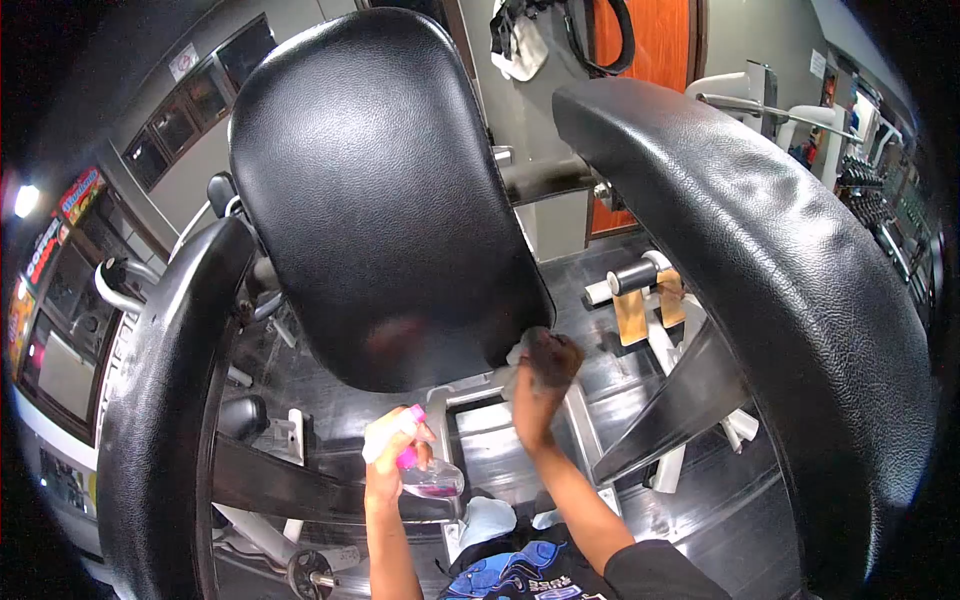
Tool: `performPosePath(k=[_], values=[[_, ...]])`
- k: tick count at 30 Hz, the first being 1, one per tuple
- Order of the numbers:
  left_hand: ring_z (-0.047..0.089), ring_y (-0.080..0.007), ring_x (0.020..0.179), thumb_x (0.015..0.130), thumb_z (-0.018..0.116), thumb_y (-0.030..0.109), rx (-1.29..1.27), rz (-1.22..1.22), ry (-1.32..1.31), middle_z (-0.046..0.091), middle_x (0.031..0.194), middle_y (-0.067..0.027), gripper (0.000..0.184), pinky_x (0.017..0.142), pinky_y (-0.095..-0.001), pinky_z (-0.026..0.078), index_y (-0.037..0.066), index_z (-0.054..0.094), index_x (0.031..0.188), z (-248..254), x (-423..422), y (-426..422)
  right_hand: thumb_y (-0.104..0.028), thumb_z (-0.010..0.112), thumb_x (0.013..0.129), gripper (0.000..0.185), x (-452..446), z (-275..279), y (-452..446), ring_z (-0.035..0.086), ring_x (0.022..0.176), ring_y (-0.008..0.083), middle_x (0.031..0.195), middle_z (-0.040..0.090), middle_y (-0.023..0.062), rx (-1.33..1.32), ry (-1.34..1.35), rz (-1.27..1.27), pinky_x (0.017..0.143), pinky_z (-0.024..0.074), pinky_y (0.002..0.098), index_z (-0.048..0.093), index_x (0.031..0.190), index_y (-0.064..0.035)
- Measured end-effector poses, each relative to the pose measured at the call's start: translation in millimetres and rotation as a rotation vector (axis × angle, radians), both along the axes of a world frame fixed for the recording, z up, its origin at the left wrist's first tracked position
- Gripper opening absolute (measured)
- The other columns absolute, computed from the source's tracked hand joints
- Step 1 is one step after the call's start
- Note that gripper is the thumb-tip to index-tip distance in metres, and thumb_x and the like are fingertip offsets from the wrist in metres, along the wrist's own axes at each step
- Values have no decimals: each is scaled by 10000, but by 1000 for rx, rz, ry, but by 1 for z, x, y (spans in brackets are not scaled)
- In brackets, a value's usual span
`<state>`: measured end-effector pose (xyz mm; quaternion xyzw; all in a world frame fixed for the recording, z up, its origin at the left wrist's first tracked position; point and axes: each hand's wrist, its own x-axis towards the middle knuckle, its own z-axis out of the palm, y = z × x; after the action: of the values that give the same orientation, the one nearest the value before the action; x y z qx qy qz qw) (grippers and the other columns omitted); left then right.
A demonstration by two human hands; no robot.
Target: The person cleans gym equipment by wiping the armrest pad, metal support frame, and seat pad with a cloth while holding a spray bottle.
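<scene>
My left hand (390, 450) is closed around a spray bottle (435, 479) with a pink trigger head and a clear body. It is low in the view, below the black padded backrest (370, 190). My right hand (542, 390) is at the backrest's lower right corner, closed on a greyish cloth (517, 354). Part of the cloth is hidden behind the fingers, and the hand is somewhat blurred. The cloth appears to touch the pad's edge.
Black padded arms flank the backrest, one on the left (160, 390) and one on the right (770, 240). Below is a light metal frame (585, 430) on dark flooring. A plate-loaded bar (308, 577) lies lower left. A dumbbell rack (870, 205) stands far right.
</scene>
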<state>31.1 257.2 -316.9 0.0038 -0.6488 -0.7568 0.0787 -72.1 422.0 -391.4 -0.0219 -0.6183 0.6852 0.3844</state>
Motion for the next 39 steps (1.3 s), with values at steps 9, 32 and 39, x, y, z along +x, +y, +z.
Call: performPosePath(k=[9,32,39], values=[[543,-171,445,858,604,294,-19,-17,29,631,749,-155,330,489,-309,493,-35,598,832,2,5,-5,-56,760,655,486,-6,-39,14,587,974,295,1105,550,61,614,216,122,834,493,409,720,1103,-239],[543,-177,442,840,636,358,1,-75,22,624,732,-136,400,480,-311,493,-40,613,809,-8,-2,6,-42,548,880,220,-32,5,22,455,1053,254,1088,492,127,179,42,-79,977,344,393,536,1097,0],[540,-179,439,848,625,335,13,-75,28,624,725,-136,382,475,-308,482,-42,621,794,-3,-13,20,20,638,785,252,23,-45,-22,549,954,287,1019,551,137,73,85,347,854,438,366,567,1024,-16]])
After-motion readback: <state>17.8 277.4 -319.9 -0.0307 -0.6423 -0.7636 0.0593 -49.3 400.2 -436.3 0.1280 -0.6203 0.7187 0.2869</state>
